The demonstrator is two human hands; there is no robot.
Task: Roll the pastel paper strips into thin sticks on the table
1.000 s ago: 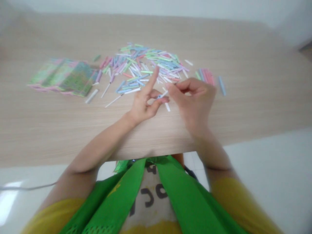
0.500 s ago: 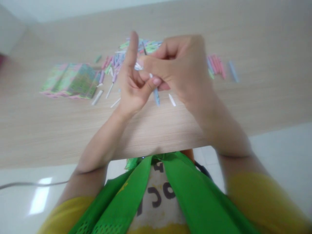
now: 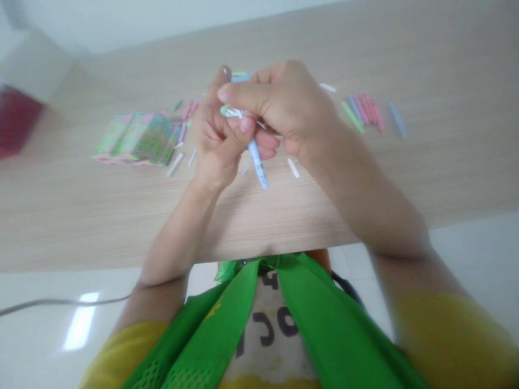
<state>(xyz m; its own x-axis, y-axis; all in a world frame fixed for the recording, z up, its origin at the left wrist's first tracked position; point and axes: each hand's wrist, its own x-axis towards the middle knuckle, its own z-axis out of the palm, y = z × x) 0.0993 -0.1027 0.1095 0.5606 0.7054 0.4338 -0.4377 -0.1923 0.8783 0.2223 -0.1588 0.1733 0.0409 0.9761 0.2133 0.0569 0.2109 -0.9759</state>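
Note:
My left hand [image 3: 221, 138] is closed around a slim, light blue pen [image 3: 258, 165] with small print near its lower end, which slants out below the fingers. Above the thumb, a white and green piece [image 3: 231, 112] shows between the two hands; whether it joins the pen I cannot tell. My right hand [image 3: 279, 102] meets the left from the right, thumb and fingers pinched. A thin, dark, pointed piece [image 3: 226, 74] sticks up past its thumb tip, and its kind is blurred. Both hands hide most of the pile of coloured pen pieces behind them.
Pink and green patterned boxes [image 3: 135, 138] stand to the left. Pink, blue and green sticks [image 3: 365, 111] lie at the right, beside a single blue stick [image 3: 398, 120]. White pieces [image 3: 293, 167] lie near the hands. A dark red object [image 3: 18, 119] sits at the far left.
The view has shifted slightly. My left fingers have curled in from an outstretched forefinger, and my right hand has moved left over them. More of the blue pen now shows below.

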